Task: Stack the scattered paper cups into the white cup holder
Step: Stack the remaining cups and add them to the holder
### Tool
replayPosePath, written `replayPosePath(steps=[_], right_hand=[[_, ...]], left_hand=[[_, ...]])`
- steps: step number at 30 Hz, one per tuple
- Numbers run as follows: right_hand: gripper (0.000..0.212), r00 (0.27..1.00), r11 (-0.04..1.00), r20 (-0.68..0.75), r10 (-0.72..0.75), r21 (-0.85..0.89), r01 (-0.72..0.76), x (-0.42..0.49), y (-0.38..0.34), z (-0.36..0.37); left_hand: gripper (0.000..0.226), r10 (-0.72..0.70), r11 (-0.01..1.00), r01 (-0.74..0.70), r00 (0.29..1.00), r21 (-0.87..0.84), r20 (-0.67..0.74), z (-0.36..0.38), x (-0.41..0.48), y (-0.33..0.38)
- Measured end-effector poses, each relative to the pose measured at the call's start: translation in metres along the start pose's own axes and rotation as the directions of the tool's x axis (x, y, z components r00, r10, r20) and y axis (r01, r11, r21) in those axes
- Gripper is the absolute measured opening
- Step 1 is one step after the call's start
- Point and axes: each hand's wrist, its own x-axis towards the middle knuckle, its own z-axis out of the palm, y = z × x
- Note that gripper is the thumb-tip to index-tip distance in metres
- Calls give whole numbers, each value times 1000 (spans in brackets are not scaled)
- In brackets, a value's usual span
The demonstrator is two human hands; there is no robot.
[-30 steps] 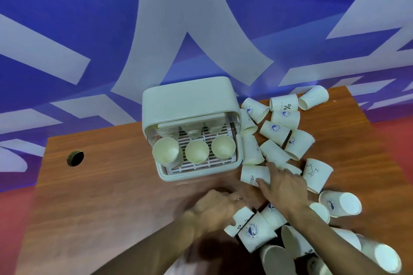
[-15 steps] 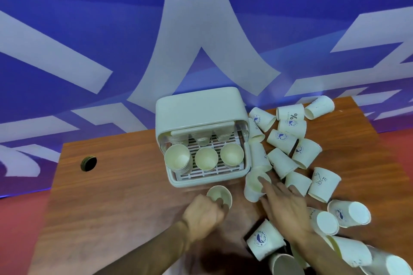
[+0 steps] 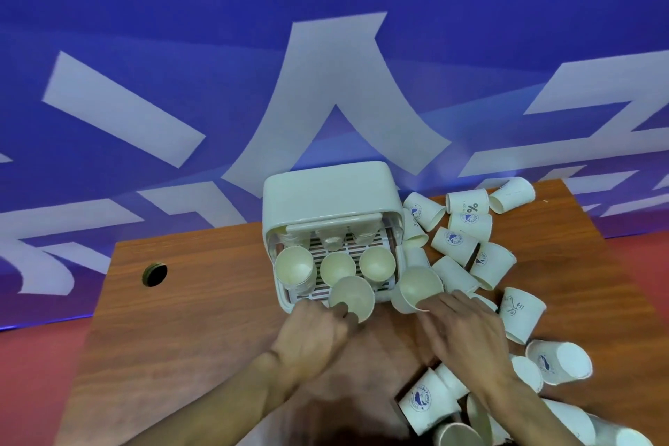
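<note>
White cup holder (image 3: 331, 192) sits at far edge of wood table (image 3: 202, 319), front open: 3 upright cup stacks (image 3: 294, 266) in front row, more behind, blurry. L hand (image 3: 311, 333) grips near cup (image 3: 352, 295) at holder's front lip. R hand (image 3: 459, 326), apart from L, pinches side cup (image 3: 420, 286) just beside holder's R corner. Loose cups (image 3: 467, 228) litter R side.

Staged display or studio-type space, exact kind unclear. Evidence: blue backdrop (image 3: 144, 29) with large white lettering, red floor (image 3: 36, 355), office-style wood-laminate table (image 3: 188, 344) with cable grommet (image 3: 155, 274).
</note>
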Motion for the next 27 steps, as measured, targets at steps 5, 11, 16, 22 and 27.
replayPosePath(steps=[5, 11, 16, 22, 27], right_hand=[[9, 996, 998, -82, -31, 54, 35, 38, -1, 5], [10, 995, 996, -33, -93, 12, 94, 58, -7, 34], [12, 993, 994, 47, -110, 19, 109, 59, -6, 50], [11, 980, 987, 142, -140, 102, 126, 59, -2, 68], [11, 954, 989, 275, -119, 118, 89, 62, 0, 86]], left_hand=[[7, -175, 984, 176, 983, -11, 58, -6, 21, -15], [18, -249, 965, 250, 968, -74, 22, 4, 46, -21], [34, -221, 974, 219, 975, -64, -31, 4, 51, -26], [26, -283, 951, 295, 950, -88, 133, 38, 58, -32], [32, -363, 904, 385, 921, -188, 143, 52, 74, -24]])
